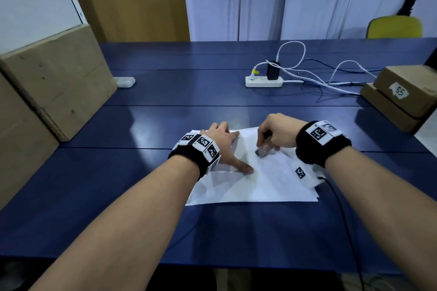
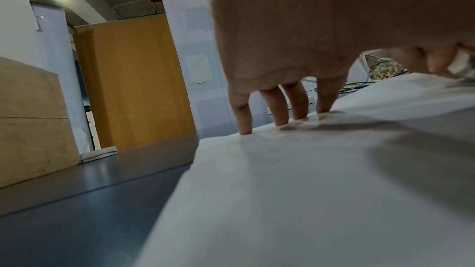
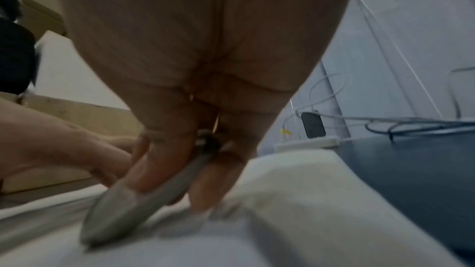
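A stack of white paper sheets (image 1: 272, 186) lies on the blue table (image 1: 165, 125) in front of me. My left hand (image 1: 222, 142) presses flat on the paper's left part, fingers straight and spread; in the left wrist view its fingertips (image 2: 280, 117) touch the sheet (image 2: 308, 190). To its right, my right hand (image 1: 269, 142) pinches a grey pen-like tool (image 1: 260, 152), its lower end down on the paper. The right wrist view shows the tool (image 3: 133, 206) blurred, slanting down to the sheet (image 3: 321, 200) between thumb and fingers (image 3: 205, 186).
A white power strip (image 1: 263, 81) with a black charger and white cables sits at the back right. Large cardboard boxes (image 1: 54, 82) stand along the left, and a box marked 55 (image 1: 402, 94) sits on the right. A black cable (image 1: 343, 220) trails by my right forearm.
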### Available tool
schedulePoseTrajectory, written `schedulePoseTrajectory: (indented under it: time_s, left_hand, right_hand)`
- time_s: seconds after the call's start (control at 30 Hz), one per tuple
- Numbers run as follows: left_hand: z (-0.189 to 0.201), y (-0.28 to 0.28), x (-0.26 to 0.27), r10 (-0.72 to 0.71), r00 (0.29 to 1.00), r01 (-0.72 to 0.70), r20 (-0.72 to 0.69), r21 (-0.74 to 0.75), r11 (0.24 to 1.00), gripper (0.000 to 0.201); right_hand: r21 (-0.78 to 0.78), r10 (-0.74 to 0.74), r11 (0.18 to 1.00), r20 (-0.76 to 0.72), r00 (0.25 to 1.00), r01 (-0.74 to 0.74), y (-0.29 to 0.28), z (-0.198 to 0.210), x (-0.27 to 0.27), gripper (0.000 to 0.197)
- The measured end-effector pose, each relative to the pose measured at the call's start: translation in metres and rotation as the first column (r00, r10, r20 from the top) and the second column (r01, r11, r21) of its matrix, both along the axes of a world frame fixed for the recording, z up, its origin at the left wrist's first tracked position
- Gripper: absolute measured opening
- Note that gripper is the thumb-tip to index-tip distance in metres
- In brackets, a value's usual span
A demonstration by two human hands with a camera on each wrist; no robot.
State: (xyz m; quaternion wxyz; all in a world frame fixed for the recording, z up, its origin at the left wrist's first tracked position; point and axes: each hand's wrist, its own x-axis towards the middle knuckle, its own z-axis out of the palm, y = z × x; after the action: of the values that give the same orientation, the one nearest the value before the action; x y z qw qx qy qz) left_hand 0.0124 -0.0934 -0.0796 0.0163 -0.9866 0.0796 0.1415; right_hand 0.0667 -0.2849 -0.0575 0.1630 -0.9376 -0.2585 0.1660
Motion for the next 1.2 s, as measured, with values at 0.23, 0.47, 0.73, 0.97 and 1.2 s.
schedulePoseTrajectory:
  time_s: [0.23, 0.47, 0.73, 0.97, 1.2]
  left_hand:
    - [0.000, 0.000, 0.000, -0.006, 1.000, 0.006, -0.009, 0.005, 1.000, 0.125]
    - [-0.001, 0.000, 0.000, -0.002, 1.000, 0.002, -0.012, 0.003, 1.000, 0.125]
    - [0.000, 0.001, 0.000, 0.002, 1.000, -0.002, -0.008, 0.000, 1.000, 0.124]
    - [0.001, 0.000, -0.001, 0.006, 1.000, -0.006, -0.006, 0.001, 1.000, 0.124]
    - [0.002, 0.000, -0.002, 0.005, 1.000, -0.005, -0.014, -0.003, 1.000, 0.124]
  right_hand:
    - [0.031, -0.023, 0.999, 0.093, 0.995, 0.020, 0.011, -0.001, 0.005, 0.010]
    - [0.014, -0.072, 0.997, 0.178, 0.981, 0.071, 0.013, -0.004, 0.011, 0.018]
    - [-0.056, 0.023, 0.998, 0.032, 0.999, -0.021, -0.003, 0.000, 0.005, 0.015]
    - [0.045, -0.112, 0.993, 0.193, 0.975, 0.106, 0.001, -0.001, 0.021, 0.013]
    - [-0.033, -0.064, 0.997, 0.150, 0.987, 0.069, 0.002, -0.001, 0.018, 0.017]
